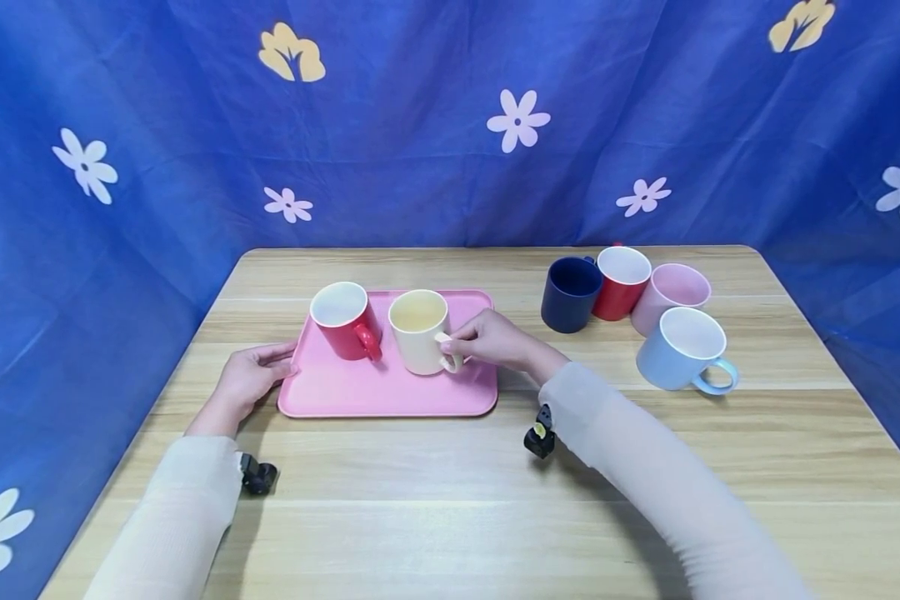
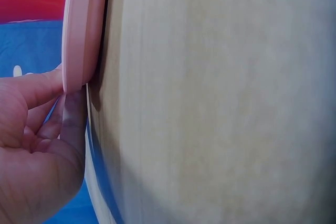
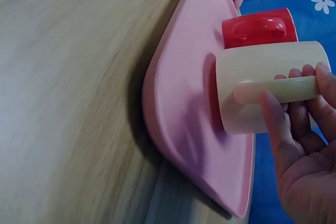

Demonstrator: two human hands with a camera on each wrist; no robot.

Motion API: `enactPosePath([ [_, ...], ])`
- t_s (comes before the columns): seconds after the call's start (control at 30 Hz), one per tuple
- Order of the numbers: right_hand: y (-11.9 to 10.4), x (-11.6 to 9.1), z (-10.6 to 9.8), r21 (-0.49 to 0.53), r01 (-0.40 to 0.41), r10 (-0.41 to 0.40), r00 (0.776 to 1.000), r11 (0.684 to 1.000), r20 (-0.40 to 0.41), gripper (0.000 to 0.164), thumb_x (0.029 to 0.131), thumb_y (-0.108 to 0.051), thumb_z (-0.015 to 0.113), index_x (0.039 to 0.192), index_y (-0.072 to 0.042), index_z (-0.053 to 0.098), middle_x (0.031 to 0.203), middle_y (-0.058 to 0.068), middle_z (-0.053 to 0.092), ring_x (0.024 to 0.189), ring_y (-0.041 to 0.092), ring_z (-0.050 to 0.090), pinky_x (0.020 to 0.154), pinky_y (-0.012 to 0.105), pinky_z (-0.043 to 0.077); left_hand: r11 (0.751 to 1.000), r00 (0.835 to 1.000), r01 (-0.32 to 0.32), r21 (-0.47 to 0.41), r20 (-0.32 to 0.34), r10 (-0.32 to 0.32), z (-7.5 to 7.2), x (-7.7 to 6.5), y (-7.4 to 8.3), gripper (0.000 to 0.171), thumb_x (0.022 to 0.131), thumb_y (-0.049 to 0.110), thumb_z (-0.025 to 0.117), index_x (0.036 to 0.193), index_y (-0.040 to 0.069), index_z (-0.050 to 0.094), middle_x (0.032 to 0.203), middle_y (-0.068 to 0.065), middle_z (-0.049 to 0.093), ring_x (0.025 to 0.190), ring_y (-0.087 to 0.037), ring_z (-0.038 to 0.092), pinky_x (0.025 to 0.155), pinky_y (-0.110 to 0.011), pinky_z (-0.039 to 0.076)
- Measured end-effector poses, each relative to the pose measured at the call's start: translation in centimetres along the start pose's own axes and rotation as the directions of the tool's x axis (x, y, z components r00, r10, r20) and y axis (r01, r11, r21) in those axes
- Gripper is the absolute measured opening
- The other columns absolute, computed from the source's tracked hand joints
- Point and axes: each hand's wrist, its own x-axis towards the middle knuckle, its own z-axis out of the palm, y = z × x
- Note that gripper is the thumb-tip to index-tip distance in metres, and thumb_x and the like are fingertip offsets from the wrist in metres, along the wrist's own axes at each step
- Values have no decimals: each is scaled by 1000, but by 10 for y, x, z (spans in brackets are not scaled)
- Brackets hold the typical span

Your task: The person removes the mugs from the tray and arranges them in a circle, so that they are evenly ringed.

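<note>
A pink tray lies on the wooden table, with a red mug standing on its left part. My left hand holds the tray's left rim; in the left wrist view the thumb lies over the tray edge and the other fingers are below it. To the right of the red mug is a cream mug, upright over the tray. My right hand pinches its handle between thumb and fingers. Whether the cream mug's base touches the tray I cannot tell.
At the table's back right stand a navy mug, another red mug, a pink mug and a light blue mug, close together. A blue flowered curtain hangs behind the table.
</note>
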Motion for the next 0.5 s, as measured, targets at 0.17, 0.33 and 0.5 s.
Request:
enactPosePath([
  [0.17,4,-13,-10,34,13,-13,1000,999,-12,18,92,-9,64,94,7,73,77,7,69,70,12,58,70,38,54,1000,1000,2,-10,5,-2,0,0,1,49,92,2,61,135,-11,43,129,-32,47,86,10,57,80,-16,51],
  [0.33,8,-26,-18,110,17,-16,1000,994,-9,18,92,-4,63,98,12,69,81,12,68,72,15,60,74,45,57,1000,1000,11,1,1,-11,0,0,1,49,92,4,62,135,-11,44,129,-31,47,87,9,57,80,-16,51],
  [0.5,10,-40,-27,141,12,-12,1000,990,-4,20,92,-3,62,102,13,68,84,16,68,75,18,62,76,49,56,1000,1000,16,5,-3,-16,0,0,1,49,92,3,62,135,-10,44,129,-31,47,85,10,57,79,-16,51],
])
